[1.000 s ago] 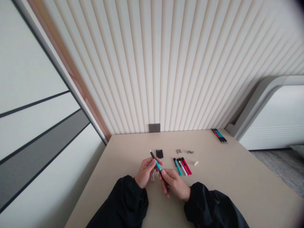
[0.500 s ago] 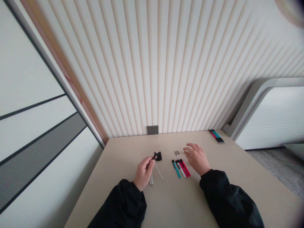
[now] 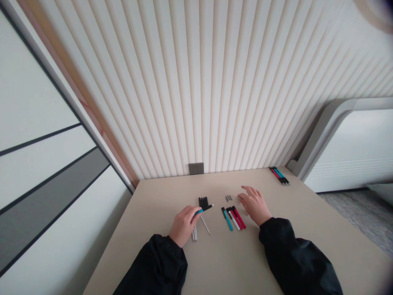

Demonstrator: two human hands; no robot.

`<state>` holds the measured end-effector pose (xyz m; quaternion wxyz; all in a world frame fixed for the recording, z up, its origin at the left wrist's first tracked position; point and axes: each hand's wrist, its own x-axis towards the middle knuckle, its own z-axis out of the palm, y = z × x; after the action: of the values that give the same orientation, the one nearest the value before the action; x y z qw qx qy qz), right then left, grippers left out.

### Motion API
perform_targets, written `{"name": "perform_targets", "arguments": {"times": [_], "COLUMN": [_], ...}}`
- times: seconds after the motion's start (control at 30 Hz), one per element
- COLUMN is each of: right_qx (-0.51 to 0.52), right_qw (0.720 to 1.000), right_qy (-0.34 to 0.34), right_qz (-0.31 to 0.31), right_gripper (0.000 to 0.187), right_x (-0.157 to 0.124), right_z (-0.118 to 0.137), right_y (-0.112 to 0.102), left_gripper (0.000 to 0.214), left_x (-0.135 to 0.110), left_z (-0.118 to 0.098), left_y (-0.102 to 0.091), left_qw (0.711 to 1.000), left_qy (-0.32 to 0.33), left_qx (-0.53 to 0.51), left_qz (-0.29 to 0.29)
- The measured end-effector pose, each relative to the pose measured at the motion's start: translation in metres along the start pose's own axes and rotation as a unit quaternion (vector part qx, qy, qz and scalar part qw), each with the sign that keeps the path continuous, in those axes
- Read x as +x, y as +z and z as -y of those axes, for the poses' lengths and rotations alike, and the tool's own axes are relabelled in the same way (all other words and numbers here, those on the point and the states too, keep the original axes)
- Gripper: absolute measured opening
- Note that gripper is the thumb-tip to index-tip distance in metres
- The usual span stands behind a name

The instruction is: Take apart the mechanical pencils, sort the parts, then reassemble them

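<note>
My left hand (image 3: 184, 225) is closed around a blue pen barrel (image 3: 199, 212) with a black grip; a thin pale tip pokes out of it to the right. Below that hand lie several white refills (image 3: 194, 234) and a single slanted refill (image 3: 205, 225). Just beyond it stands a row of black grips (image 3: 203, 201). My right hand (image 3: 254, 205) hovers right of the small metal pen tips (image 3: 229, 198), thumb and a finger pinched on a tiny dark-grey piece that looks like one of those tips. Between the hands lie blue, white and red pen barrels (image 3: 234, 218).
Several pens (image 3: 279, 175), blue and red with black parts, lie together at the far right of the beige table (image 3: 221, 262). A dark wall socket (image 3: 196, 168) sits on the ribbed wall behind. White cabinet panels (image 3: 61, 196) border the left side; a white headboard (image 3: 353, 151) is at right.
The pen in my left hand has turned, so its black grip and pale tip now point right and its blue barrel shows. My right fingers have drawn together in a pinch.
</note>
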<state>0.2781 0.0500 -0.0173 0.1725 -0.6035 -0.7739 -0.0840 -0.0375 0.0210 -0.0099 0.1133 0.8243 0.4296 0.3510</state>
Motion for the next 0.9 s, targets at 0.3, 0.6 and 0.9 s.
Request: {"name": "perform_targets", "arguments": {"times": [0.3,0.6,0.9], "right_qx": [0.138,0.521,0.473], "right_qw": [0.988,0.836,0.874], "right_qy": [0.015,0.172,0.103], "right_qz": [-0.06,-0.001,0.025], "right_gripper": [0.021,0.038,0.028], "right_x": [0.003,-0.004,-0.011], "right_z": [0.008,0.079,0.084], "right_y": [-0.011,-0.01,-0.008], "left_gripper": [0.019,0.02,0.027], "left_x": [0.001,0.001,0.0], "left_z": [-0.005,-0.004,-0.004], "left_y": [-0.005,-0.005,-0.004], "left_qw": [0.999,0.998,0.997], "left_qy": [0.026,0.051,0.078], "left_qx": [-0.025,0.0,0.016], "left_qz": [0.024,0.026,0.018]}}
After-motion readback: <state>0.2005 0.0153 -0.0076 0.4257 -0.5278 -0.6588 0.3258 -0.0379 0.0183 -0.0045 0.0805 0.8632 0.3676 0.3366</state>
